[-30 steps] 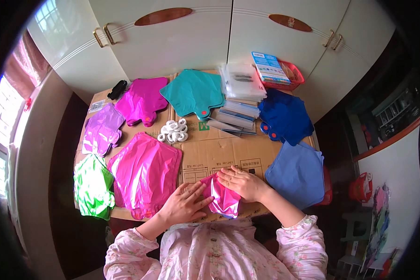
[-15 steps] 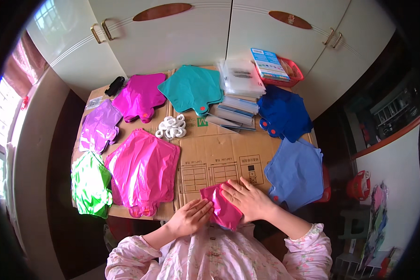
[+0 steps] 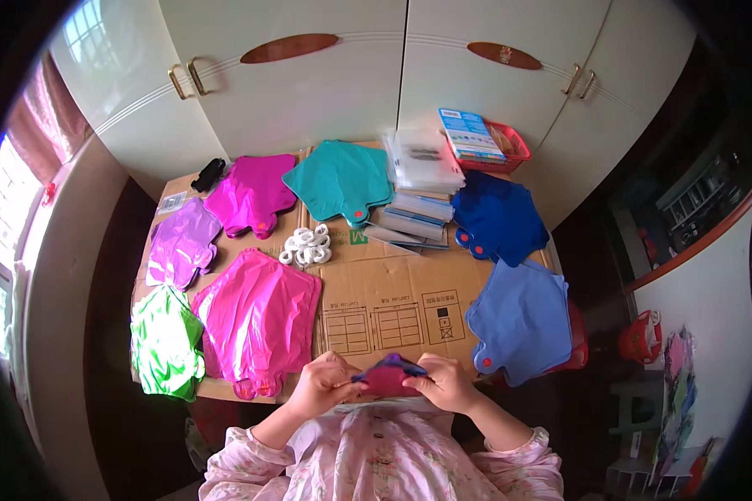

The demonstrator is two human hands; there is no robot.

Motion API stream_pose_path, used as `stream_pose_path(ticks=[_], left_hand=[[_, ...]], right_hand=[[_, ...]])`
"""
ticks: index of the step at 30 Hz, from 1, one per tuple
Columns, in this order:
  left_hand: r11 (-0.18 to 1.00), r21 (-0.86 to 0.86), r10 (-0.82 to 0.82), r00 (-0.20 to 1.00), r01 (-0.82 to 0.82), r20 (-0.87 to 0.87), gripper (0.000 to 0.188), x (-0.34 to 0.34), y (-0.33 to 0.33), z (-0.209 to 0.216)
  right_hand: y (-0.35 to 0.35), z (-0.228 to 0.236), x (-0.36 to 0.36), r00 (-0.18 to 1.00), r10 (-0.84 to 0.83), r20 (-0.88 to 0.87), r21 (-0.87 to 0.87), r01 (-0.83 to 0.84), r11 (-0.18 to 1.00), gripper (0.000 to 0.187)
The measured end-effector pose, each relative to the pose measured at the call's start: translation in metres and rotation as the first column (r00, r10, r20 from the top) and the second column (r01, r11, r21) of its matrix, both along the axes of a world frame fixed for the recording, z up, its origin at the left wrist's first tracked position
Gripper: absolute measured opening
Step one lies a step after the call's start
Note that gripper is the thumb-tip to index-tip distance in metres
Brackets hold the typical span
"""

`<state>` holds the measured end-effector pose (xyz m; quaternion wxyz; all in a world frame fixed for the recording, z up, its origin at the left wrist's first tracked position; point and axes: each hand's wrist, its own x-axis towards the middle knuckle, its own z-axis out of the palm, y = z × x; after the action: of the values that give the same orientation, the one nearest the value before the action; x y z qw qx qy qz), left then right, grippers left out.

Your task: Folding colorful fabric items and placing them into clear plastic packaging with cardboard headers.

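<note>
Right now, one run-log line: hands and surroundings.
left hand: pinching folded pink-and-dark piece | right hand: pinching its other side | leftward: pink foil stack | rightward: light-blue stack | ahead: white rings

Pink, dark-edged foil piece [image 3: 386, 383] between left fingers [image 3: 339, 389] and right fingers [image 3: 424, 385], near brown cardboard [image 3: 376, 280]

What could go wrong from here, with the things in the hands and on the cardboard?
The folded pink foil piece, pinched by the left hand and the right hand, may spring open if one grip slips. The loosely heaped white rings might scatter if bumped. The light-blue foil pile, at the cardboard's right edge, could slide off.
</note>
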<state>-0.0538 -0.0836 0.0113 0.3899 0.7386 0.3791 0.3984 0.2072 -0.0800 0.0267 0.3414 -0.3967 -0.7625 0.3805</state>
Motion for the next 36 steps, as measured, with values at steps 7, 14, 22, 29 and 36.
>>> stream_pose_path(ticks=[7, 14, 22, 29, 36], left_hand=[[0.816, -0.577, 0.199, 0.953, -0.031, 0.230, 0.021, -0.003, 0.003, -0.008], [0.815, -0.578, 0.167, 0.974, -0.048, 0.155, 0.014, -0.004, 0.005, -0.002], [0.860, -0.500, 0.214, 0.962, -0.101, 0.173, 0.021, -0.001, 0.003, -0.008], [0.864, -0.480, 0.249, 0.958, -0.154, 0.142, 0.018, 0.008, 0.003, -0.002], [0.865, -0.467, 0.278, 0.950, -0.184, 0.140, 0.018, 0.013, 0.005, -0.007]], right_hand=[[0.008, 0.013, 0.006, 0.879, -0.008, -0.476, -0.566, -0.300, 0.768, 0.029], [0.012, -0.001, 0.008, 0.927, 0.052, -0.372, -0.457, -0.232, 0.859, 0.019], [0.004, -0.014, -0.012, 0.860, -0.238, -0.451, -0.489, -0.015, 0.872, 0.012], [0.000, -0.015, -0.025, 0.789, -0.431, -0.438, -0.315, 0.314, 0.896, 0.010], [0.005, -0.011, -0.015, 0.922, -0.288, -0.260, -0.004, 0.297, 0.955, 0.014]])
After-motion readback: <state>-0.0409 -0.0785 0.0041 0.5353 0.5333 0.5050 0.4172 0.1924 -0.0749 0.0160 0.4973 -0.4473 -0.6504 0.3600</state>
